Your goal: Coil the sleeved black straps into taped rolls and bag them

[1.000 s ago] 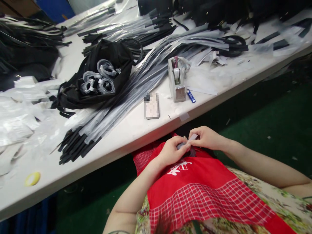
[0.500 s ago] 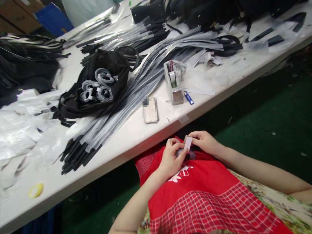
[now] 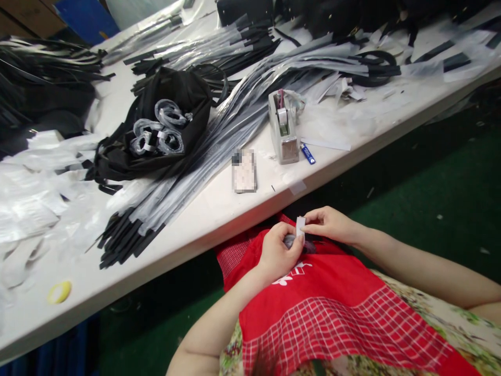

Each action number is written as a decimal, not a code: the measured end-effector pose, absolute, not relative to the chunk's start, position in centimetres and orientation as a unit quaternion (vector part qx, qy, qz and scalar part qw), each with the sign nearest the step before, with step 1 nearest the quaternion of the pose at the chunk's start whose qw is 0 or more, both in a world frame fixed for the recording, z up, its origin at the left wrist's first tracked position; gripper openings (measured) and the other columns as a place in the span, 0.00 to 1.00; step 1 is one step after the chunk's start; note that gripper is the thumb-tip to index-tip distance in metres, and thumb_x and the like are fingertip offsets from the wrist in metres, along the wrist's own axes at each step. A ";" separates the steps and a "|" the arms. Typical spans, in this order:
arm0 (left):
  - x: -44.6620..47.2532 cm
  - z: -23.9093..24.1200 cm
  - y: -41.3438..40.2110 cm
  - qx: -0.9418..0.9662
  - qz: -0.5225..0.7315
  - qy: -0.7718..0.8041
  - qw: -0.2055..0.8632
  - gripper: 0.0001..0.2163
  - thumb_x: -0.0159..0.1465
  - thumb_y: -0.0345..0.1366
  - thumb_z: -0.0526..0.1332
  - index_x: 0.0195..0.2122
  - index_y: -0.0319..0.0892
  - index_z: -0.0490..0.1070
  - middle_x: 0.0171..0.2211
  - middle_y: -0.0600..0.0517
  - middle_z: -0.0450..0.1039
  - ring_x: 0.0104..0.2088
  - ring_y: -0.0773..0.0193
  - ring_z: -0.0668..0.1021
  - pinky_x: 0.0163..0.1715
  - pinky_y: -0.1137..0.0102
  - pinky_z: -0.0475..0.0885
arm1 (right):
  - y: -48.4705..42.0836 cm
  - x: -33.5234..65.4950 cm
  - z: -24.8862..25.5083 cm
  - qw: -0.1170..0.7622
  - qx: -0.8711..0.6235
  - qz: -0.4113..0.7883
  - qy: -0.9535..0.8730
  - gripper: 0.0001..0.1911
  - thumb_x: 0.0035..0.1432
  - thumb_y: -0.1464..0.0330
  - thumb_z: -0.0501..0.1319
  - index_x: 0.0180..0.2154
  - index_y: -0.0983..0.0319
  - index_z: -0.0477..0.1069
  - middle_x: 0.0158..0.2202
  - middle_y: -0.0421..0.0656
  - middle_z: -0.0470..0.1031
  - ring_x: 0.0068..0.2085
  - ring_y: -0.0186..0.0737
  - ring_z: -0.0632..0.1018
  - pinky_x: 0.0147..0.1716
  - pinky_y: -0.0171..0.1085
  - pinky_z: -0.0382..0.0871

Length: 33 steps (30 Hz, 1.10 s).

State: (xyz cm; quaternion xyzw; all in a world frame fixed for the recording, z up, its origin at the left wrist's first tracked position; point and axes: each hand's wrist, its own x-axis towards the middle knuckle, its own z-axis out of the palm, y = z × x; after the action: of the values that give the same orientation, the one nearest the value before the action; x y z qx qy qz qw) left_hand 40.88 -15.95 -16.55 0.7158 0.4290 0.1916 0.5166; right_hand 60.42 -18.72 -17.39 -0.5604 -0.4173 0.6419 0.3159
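Note:
Over my lap, just off the table's front edge, my left hand (image 3: 278, 246) is closed around a coiled plastic-wrapped strap (image 3: 289, 241), most of which its fingers hide. A small white paper strip (image 3: 300, 225) stands up at the coil between my hands, by my left thumb. My right hand (image 3: 326, 223) pinches the strip from the other side. On the table, a black fabric bag (image 3: 188, 94) bears several rolled straps (image 3: 171, 141) in clear plastic, some with white bands. Long plastic-sleeved black straps (image 3: 219, 141) lie in a bundle beside it.
A grey tape dispenser (image 3: 284, 130) stands near the table's front edge, with a blue lighter-sized object (image 3: 308, 154) beside it. A phone (image 3: 244, 171) lies to its left. White packing material (image 3: 27, 193) and a yellow ring (image 3: 59, 292) are at the left. Black goods (image 3: 332, 18) line the back.
My right fingers have shifted on the paper strip, which now stands more upright. My left fingers have closed further round the coil. The view has tilted slightly.

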 end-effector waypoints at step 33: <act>42.6 -16.8 -11.4 0.311 0.273 0.396 0.820 0.21 0.49 0.47 0.73 0.38 0.35 0.79 0.25 0.52 0.74 0.23 0.72 0.69 0.25 0.74 0.65 | -18.2 60.0 -16.5 0.263 -0.498 0.137 -0.815 0.28 0.60 0.74 0.55 0.63 0.60 0.63 0.60 0.50 0.70 0.62 0.51 0.69 0.61 0.54 0.66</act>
State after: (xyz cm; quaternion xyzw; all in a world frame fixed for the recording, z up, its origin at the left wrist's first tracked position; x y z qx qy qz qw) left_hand 42.61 -11.42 -16.77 0.3105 0.3955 0.2734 0.8200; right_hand 60.00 -18.21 -16.54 -0.4978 -0.8150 0.1372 0.2631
